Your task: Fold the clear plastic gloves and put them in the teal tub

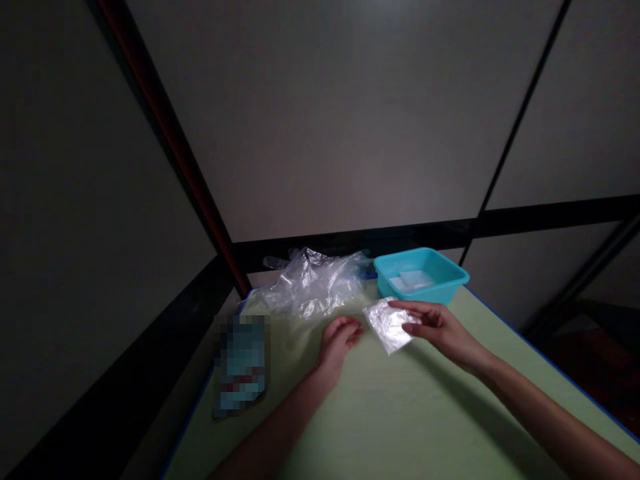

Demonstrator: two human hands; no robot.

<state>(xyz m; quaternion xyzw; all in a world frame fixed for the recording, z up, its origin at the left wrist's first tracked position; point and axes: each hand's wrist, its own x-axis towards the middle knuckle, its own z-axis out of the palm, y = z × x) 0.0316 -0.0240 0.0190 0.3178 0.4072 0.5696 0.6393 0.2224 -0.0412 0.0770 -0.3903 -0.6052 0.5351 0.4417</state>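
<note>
My right hand (431, 323) pinches the right edge of a flat, shiny, crinkled clear plastic packet (390, 325), which is tilted above the table. Just left of the packet is my left hand (342, 337), its fingers curled inward and not touching the packet; whether anything small lies within them is hidden. Behind my left hand lies a loose heap of clear plastic bags (320, 283). A turquoise basin (425, 293) stands behind my right hand, with whitish flat packets (413, 280) inside.
The pale green table (380, 413) has a blue edge. A blurred-out bluish packet (243, 367) lies near its left edge. Grey wall panels (340, 120) with dark strips rise close behind the table and to the left.
</note>
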